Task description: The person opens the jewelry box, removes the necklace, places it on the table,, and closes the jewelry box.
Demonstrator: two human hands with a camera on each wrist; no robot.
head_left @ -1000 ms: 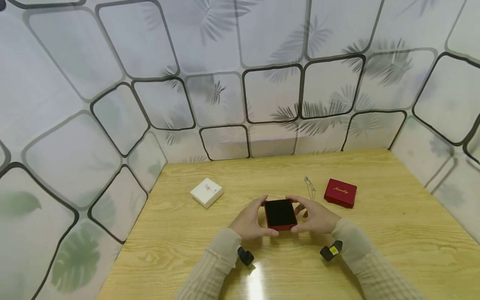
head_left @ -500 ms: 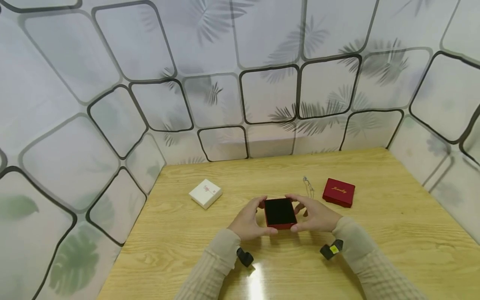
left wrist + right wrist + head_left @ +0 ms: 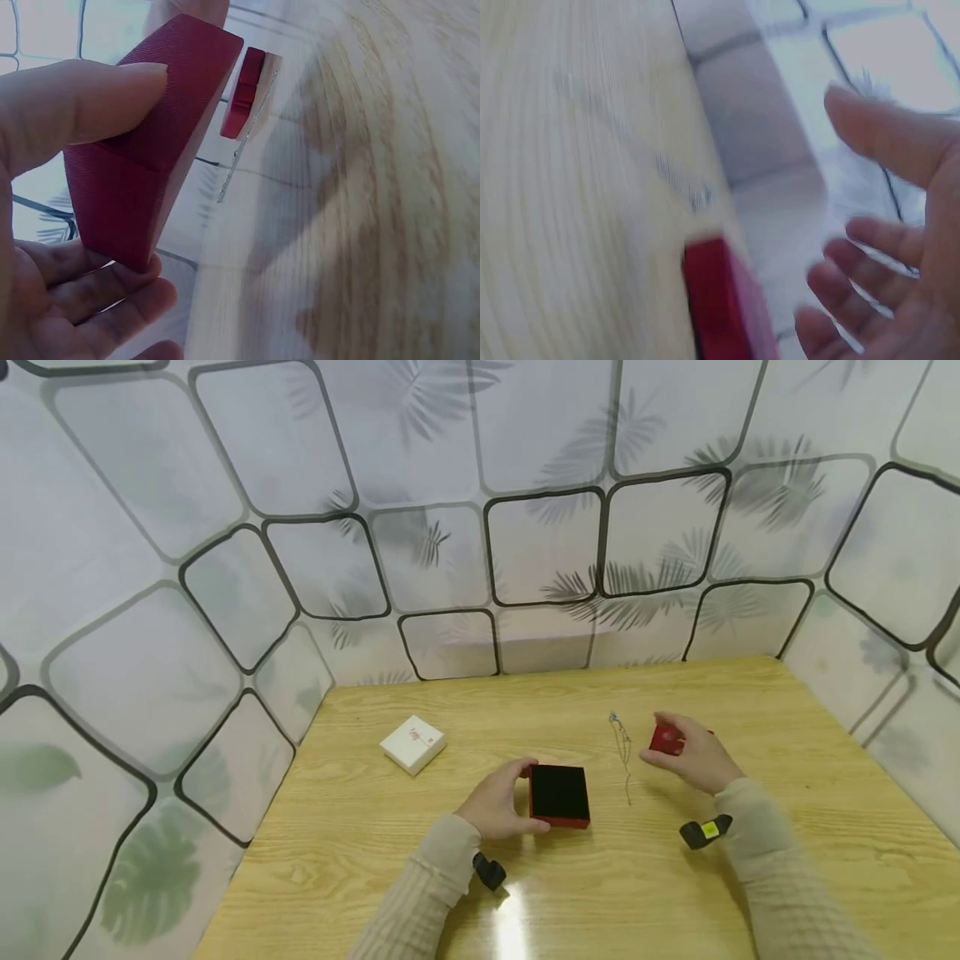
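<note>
Since the earlier frame the right hand [image 3: 697, 756] has left the black-topped red box [image 3: 558, 795] and is now over what looks like its red lid [image 3: 666, 740], on the right side of the table [image 3: 360, 860]. The right hand's fingers and thumb are spread wide, holding nothing; the blurred right wrist view shows a gap to the lid, and a spread this wide would suit the lid's breadth. The left hand [image 3: 501, 802] holds the box near the middle of the table, thumb on the near side and fingers on the far side, seemingly to steady it with the black top facing up and uncovered. Whether the box touches the table I cannot tell. The silver necklace [image 3: 625, 756] lies stretched out between box and lid, perhaps to keep its chain untangled. The white box [image 3: 413, 745] sits farther left, well apart from both hands.
</note>
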